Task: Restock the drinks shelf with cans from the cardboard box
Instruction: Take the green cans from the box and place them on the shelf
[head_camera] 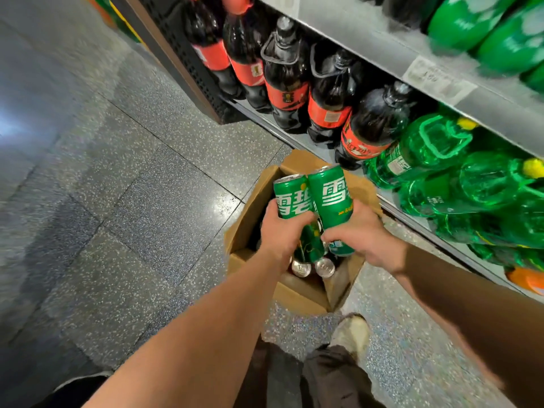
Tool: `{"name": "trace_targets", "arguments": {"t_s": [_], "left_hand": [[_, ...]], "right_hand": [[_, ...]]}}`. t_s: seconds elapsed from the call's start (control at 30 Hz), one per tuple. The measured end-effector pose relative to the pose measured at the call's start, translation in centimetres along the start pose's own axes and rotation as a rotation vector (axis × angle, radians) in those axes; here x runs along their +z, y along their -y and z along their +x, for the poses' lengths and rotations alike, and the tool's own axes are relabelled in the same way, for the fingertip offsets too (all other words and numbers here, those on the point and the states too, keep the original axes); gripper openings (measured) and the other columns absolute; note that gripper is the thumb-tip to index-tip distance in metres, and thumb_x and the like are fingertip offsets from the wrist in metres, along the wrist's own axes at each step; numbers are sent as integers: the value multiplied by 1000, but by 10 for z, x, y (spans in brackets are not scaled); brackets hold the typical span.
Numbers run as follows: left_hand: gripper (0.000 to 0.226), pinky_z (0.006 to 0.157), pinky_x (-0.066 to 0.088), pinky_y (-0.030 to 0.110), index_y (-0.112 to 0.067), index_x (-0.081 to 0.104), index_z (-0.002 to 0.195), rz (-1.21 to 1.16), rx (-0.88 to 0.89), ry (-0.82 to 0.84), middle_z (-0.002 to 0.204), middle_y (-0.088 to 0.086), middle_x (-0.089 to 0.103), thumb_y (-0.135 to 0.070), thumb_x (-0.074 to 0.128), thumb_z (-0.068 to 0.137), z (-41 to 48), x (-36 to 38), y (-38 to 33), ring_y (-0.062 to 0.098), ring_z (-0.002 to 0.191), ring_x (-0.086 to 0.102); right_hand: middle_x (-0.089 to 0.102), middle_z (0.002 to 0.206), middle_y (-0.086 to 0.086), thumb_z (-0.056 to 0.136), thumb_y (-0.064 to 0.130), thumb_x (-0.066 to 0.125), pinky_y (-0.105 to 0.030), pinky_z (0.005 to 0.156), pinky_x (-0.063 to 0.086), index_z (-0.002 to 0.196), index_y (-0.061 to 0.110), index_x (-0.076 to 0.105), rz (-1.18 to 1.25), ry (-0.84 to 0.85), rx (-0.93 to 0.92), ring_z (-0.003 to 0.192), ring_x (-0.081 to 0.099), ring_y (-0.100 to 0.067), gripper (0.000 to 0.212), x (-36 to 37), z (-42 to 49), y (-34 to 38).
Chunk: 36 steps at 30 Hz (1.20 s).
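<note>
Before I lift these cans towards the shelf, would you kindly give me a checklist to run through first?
1. Left hand grips left can: ok.
2. Right hand grips right can: ok.
3. Third can under the left hand held firmly: cannot tell.
4. Free space for cans on the shelf: cannot tell; only bottles show.
5. Spare cans in the cardboard box: ok.

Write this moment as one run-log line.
left hand: grips left can | right hand: grips right can | both over box | more cans inside
</note>
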<state>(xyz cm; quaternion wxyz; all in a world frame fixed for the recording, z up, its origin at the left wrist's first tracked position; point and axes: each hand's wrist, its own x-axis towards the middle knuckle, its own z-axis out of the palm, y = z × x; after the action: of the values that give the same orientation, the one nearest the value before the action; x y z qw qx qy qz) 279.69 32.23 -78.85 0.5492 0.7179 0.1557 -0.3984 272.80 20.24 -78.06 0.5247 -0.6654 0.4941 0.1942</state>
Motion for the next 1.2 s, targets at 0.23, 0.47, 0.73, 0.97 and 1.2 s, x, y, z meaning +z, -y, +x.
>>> {"name": "trace_targets", "arguments": {"t_s": [0.23,0.47,0.73,0.97,1.2], "left_hand": [[41,91,53,47,-16,60,104,-13,94,127,103,8,71,3,72,70,-19,-7,-58,28,99,67],[43,81,56,38,-11,59,109,-55,167,211,101,8,70,9,70,72,-47,-10,-120,22,87,67],[41,70,54,27,-7,57,109,-42,307,268,93,5,69,11,69,74,-95,-19,-203,15,78,65],[43,77,55,33,-7,59,112,-32,430,348,103,9,70,8,69,74,-150,-38,-268,20,88,66],[37,87,55,44,-18,61,102,15,548,391,101,3,71,0,74,72,-204,-58,-317,24,95,68]], "right_hand": [[61,91,6,63,5,85,-23,69,46,107,23,47,181,-47,-80,81,58,-8,60,-21,-34,39],[66,95,4,71,14,77,-33,84,52,107,23,55,331,-108,-99,90,63,-13,44,-39,-69,91],[68,98,-1,63,19,79,-43,88,54,105,23,56,393,-212,-152,92,66,-21,49,-68,-126,148],[67,96,-1,72,13,77,-33,73,54,110,19,54,437,-275,-273,84,65,-17,44,-91,-197,200],[66,94,5,73,11,78,-26,66,47,108,21,56,509,-359,-407,87,64,-15,42,-102,-266,237]]}}
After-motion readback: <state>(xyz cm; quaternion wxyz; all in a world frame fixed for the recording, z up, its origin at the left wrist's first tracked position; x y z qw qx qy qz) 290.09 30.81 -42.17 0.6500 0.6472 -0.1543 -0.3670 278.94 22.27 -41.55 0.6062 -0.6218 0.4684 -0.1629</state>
